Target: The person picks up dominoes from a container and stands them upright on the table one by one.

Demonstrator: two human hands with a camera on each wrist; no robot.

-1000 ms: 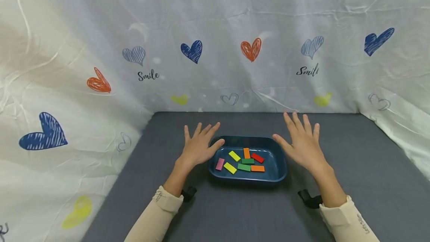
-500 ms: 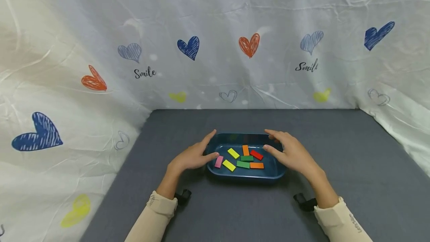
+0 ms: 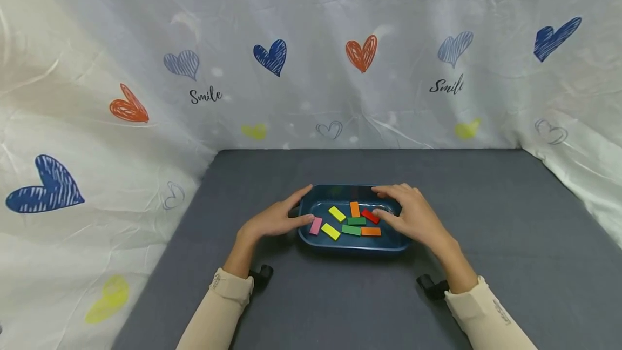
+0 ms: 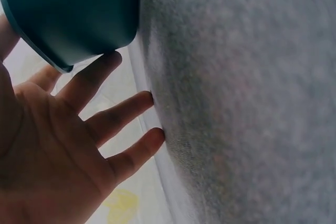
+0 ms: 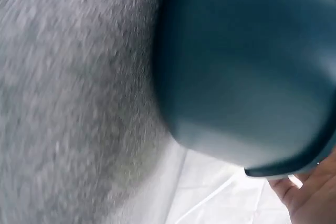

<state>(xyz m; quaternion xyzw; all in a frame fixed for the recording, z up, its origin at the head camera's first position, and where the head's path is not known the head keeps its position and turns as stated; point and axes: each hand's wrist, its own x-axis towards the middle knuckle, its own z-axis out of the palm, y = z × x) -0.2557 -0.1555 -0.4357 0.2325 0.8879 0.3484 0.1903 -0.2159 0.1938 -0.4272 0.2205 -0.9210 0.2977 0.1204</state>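
A dark blue rectangular tray [image 3: 355, 249] sits on the grey cloth, holding small flat blocks: pink [image 3: 315, 226], yellow [image 3: 331, 231], green [image 3: 357, 221], orange [image 3: 371, 231] and red [image 3: 370, 216]. My left hand [image 3: 272, 221] is at the tray's left end, its thumb over the rim beside the pink block. In the left wrist view, the left hand's spread fingers [image 4: 119, 116] reach along the tray's outer wall, one fingertip touching its underside edge. Over the tray's right end is my right hand [image 3: 414, 217], thumb tip at the red block; whether it touches that block cannot be seen.
A grey cloth [image 3: 340, 307] covers the table beneath the tray. Behind and to the left hangs a pale curtain [image 3: 301, 91] printed with hearts. Dark straps [image 3: 432, 287] are on both wrists, below cream sleeves.
From being spread beside the tray, both hands have come in to its ends. The right hand has moved left over the tray, its thumb reaching the red block. The blocks keep their arrangement.
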